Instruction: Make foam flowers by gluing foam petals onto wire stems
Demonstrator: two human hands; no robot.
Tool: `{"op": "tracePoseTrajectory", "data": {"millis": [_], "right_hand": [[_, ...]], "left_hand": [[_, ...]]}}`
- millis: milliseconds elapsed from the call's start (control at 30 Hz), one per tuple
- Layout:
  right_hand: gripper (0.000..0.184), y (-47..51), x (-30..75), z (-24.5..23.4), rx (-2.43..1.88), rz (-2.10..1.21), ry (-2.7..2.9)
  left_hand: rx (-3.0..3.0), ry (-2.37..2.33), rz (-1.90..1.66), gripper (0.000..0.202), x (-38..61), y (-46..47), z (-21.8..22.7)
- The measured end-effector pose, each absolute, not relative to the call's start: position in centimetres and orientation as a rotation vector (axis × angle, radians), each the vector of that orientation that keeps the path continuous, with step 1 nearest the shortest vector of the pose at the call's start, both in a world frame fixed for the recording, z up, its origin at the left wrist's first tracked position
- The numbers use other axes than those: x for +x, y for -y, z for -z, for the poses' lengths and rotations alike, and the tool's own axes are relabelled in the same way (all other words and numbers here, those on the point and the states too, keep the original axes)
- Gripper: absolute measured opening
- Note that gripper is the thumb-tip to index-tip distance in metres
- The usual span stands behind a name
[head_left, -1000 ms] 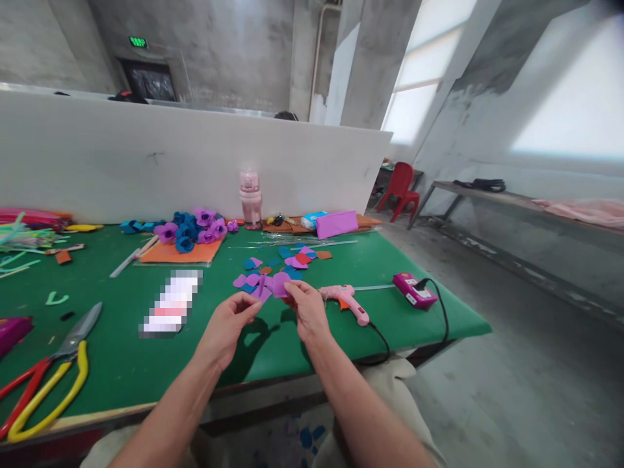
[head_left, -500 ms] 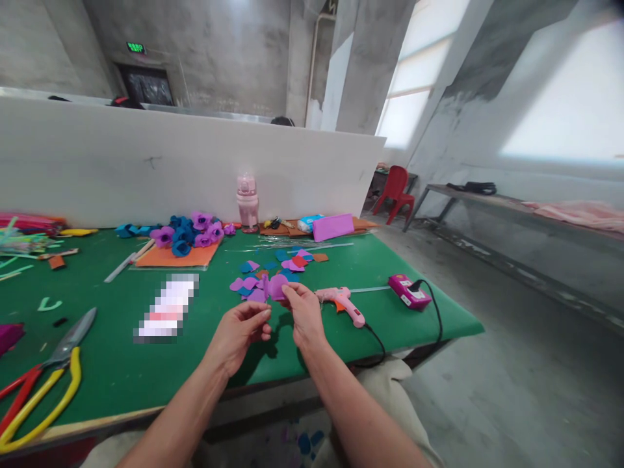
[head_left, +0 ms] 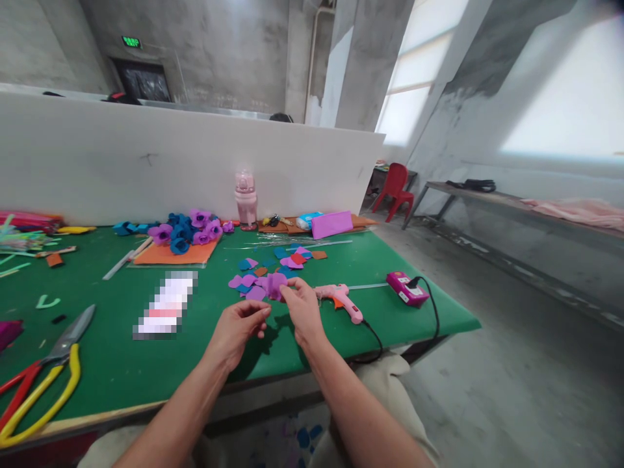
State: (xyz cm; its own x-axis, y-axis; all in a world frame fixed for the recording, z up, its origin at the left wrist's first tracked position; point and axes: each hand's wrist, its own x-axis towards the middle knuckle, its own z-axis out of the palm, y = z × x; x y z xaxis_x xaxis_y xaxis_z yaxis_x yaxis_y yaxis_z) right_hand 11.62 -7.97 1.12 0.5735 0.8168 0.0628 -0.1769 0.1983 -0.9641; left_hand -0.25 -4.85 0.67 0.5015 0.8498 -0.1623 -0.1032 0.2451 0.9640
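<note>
My right hand (head_left: 303,311) pinches a purple paper flower (head_left: 273,285) above the green table. Its petals look rounded and ruffled. To the left of it, my left hand (head_left: 242,326) is closed, thumb against forefinger, and whatever those fingertips may hold is too small to make out. Loose purple petals (head_left: 256,293) lie just beyond the hands, mixed with blue, brown and red pieces. Right of my right hand rests a pink glue gun (head_left: 343,300) with a clear glue stick in its back.
Finished purple and blue flowers (head_left: 181,232) sit on an orange sheet (head_left: 175,254). Large scissors (head_left: 63,351) lie at the left, a magenta power box (head_left: 407,290) at the right. A pink bottle (head_left: 246,200) stands against the white partition (head_left: 195,156).
The purple flower has turned in my right fingers, its ruffled petals now showing where a flat round one faced me. My left hand has barely moved.
</note>
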Motion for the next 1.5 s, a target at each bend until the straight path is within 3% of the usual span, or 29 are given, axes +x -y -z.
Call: {"op": "tracePoseTrajectory", "data": {"millis": [1500], "right_hand": [[0.016, 8.91, 11.90, -1.91, -1.332, -0.674, 0.857]], "left_hand": [[1.135, -0.808, -0.775, 0.026, -0.15, 4.78, -0.50]]}}
